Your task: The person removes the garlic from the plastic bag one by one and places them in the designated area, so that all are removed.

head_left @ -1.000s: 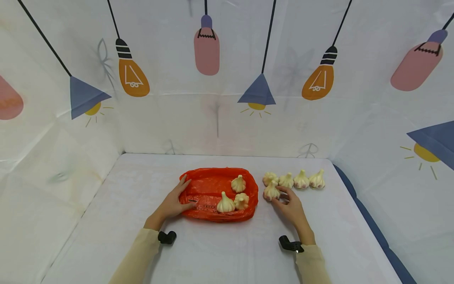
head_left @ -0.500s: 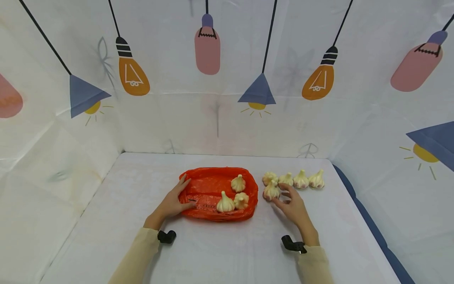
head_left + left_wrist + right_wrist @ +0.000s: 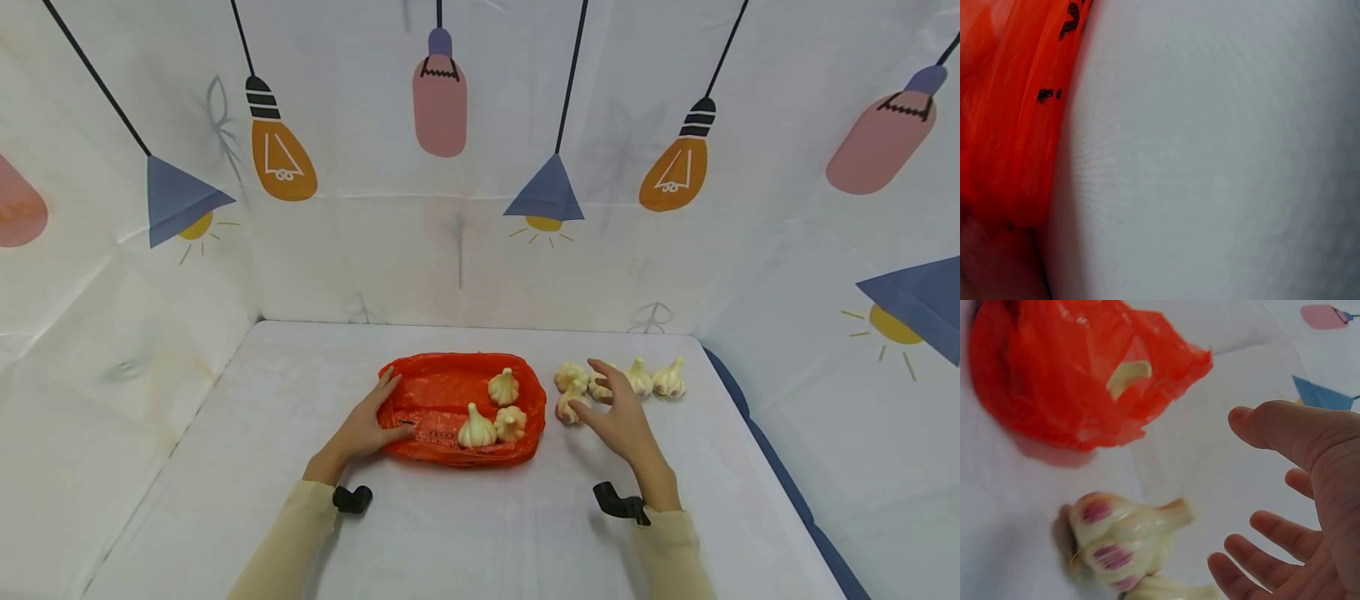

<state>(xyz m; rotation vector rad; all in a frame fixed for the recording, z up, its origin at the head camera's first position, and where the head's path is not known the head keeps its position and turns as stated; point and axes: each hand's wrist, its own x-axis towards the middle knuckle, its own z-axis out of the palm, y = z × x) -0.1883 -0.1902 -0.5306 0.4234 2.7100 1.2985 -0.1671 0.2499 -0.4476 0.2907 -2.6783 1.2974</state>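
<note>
A red plastic bag (image 3: 442,387) lies with its mouth spread wide, and three garlic bulbs sit in its right part, one of them a garlic bulb (image 3: 477,427) near the front rim. My left hand (image 3: 363,425) holds the bag's left end, thumb over the rim; in the left wrist view the bag's printed side (image 3: 1029,119) fills the left edge. My right hand (image 3: 621,417) is raised beside a purple-streaked garlic bulb (image 3: 1125,540), fingers spread and apart from it in the right wrist view. It partly hides the garlic behind.
Several garlic bulbs stand in a row right of the bag, ending in a garlic bulb (image 3: 669,379) at the far right. All rest on a white-covered table (image 3: 480,533). A white sheet printed with lamps (image 3: 465,250) closes off the back and sides.
My right hand has drawn back from the front garlic bulb, and its fingers have spread and lifted. The bulb stays in place. My left hand and the bag have barely moved.
</note>
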